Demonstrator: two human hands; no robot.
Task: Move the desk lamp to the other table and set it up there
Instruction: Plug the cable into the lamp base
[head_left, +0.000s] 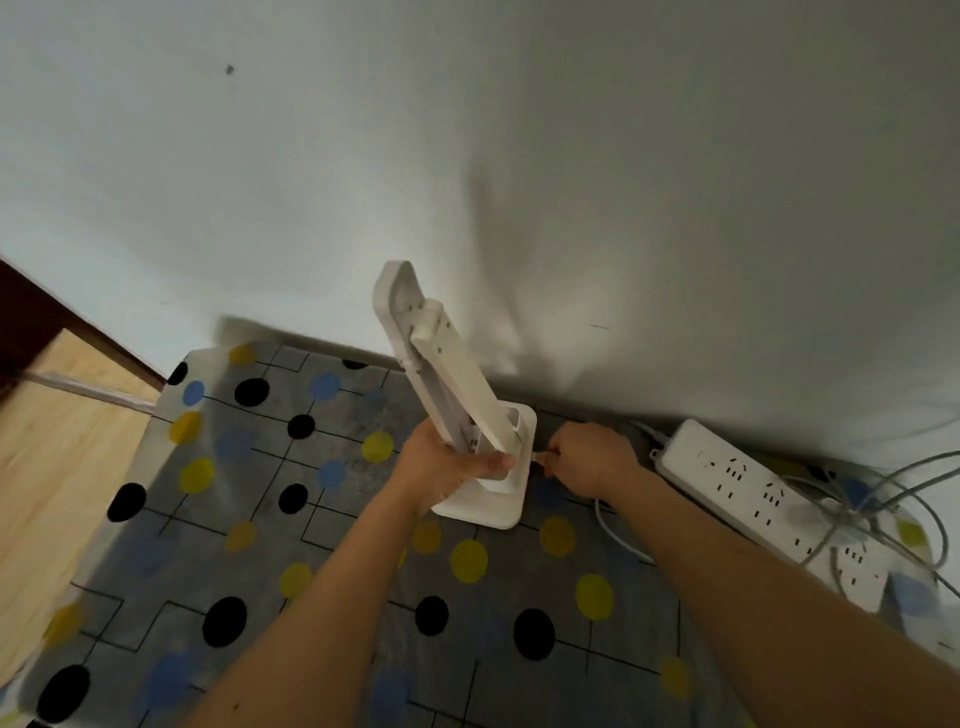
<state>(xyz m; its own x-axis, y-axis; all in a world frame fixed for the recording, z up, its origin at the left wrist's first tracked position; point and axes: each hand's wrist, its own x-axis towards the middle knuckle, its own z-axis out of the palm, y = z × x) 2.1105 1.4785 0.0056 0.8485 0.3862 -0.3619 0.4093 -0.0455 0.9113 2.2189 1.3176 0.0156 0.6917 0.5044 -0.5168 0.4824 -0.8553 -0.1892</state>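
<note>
1. Now the folded lamp (457, 374) stands on the spotted table (260, 519); our left hand (441, 467) grips its stem.
2. Our right hand (587, 460) pinches the plug (540, 458) at its base.
3. We judge: connecting or disconnecting; which table this is, we cannot tell.

The lamp (457, 384) is white and folded, its flat head lying along the arm, and the pair leans up and to the left from a square, round-cornered base (498, 506). The base sits flat on the table (311, 571), which wears a grey cloth with black, yellow and blue dots, close to the wall at the table's far edge. The left hand (441, 467) grips the arm just above the base, while the right hand (587, 460) pinches a small white plug (540, 458) at the base's right edge, its white cord (615, 535) trailing under that wrist.
</note>
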